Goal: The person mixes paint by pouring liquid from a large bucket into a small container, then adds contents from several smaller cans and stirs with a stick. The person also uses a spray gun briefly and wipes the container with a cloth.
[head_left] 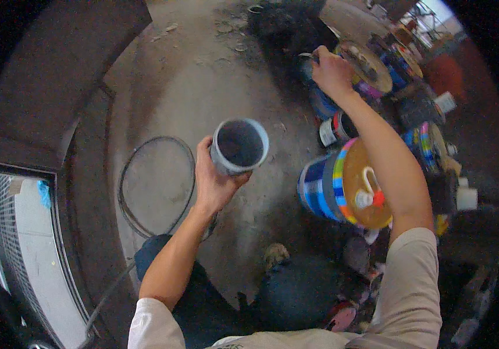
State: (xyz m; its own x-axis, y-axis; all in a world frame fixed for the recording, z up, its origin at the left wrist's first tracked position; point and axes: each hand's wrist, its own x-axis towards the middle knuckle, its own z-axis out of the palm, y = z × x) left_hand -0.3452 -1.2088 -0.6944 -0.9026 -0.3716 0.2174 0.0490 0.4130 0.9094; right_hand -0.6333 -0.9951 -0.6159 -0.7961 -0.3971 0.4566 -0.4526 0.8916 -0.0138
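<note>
My left hand (209, 180) is wrapped round the side of an open, round whitish-grey tub (257, 132), held up with its mouth tilted toward me. The tub's inside looks dark grey and bare. Far out to the right, my right hand (332, 72) is closed, its fingers pinched by a thin pale edge or handle (305, 55). Below that hand stand dark blue containers (323, 104), partly hidden; which part the fingers grip cannot be made out. Under my right forearm stands a big paint bucket (319, 189) with a multicoloured label and a stained brown lid (351, 174).
A small black, white and red can (331, 131) stands beyond the bucket. Several more tins and pails crowd the right side, among them a stained round lid (371, 67). A dark hose (123, 200) lies coiled on the concrete floor (185, 99). Dark panels (46, 75) rise on the left.
</note>
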